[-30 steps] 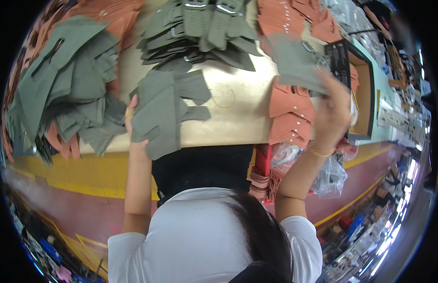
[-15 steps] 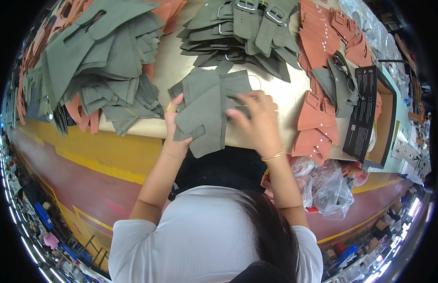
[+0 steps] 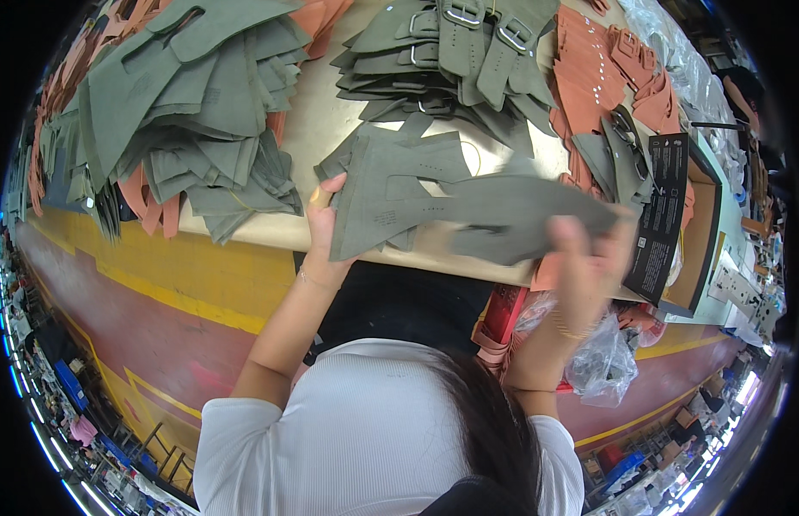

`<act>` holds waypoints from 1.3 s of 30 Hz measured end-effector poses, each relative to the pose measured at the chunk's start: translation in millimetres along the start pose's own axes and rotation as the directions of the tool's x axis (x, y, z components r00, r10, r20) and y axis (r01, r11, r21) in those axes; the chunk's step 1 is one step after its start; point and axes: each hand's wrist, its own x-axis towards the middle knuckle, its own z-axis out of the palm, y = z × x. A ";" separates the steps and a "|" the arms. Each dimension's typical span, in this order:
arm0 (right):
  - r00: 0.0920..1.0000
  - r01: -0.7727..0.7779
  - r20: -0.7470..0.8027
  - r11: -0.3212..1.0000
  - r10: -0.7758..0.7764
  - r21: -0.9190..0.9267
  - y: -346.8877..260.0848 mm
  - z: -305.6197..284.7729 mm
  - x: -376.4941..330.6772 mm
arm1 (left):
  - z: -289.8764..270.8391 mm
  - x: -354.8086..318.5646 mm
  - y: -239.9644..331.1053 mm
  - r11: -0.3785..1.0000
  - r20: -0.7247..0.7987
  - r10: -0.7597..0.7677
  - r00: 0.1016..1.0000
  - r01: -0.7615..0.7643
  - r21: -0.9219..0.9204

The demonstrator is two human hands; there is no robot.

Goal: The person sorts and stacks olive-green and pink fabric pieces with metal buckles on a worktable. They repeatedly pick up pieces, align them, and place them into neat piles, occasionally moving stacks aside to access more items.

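Note:
My left hand (image 3: 325, 225) grips the left edge of several flat grey-green leather cut-outs (image 3: 365, 202), thumb on top, above the table's near edge. My right hand (image 3: 584, 258), smeared by motion, is out to the right and closed on the far end of a long grey-green leather piece (image 3: 511, 211). That piece is blurred and stretches back leftward over the cut-outs. A slot and small holes show in the pieces near my left hand. Beyond them lies a pile of grey-green straps with silver buckles (image 3: 464, 52).
A tall pile of grey-green cut-outs (image 3: 184, 95) fills the table's left. On the right are orange leather pieces (image 3: 584, 60), a dark buckled piece (image 3: 623, 155) and an open black-sided box (image 3: 666, 215). Clear plastic bags (image 3: 602, 370) sit below the table edge.
My right hand has moved well to the right, drawing a long grey-green leather piece out from over the cut-outs. My left hand stays nearly in place, holding the rest.

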 end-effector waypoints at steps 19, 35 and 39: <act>0.795 0.517 0.558 0.749 -0.240 -0.415 54.8 69.8 -8.2 | 3.8 -4.4 4.1 0.994 -0.034 -0.093 0.995 0.095 0.060; 0.881 0.356 0.444 0.845 -0.161 -0.399 83.5 90.9 -44.3 | -26.4 7.7 5.2 0.997 0.003 -0.074 0.997 0.074 0.015; 0.884 0.342 0.445 0.848 -0.144 -0.406 82.6 93.5 -46.6 | -23.8 5.7 4.6 0.998 -0.015 -0.064 0.998 0.064 0.021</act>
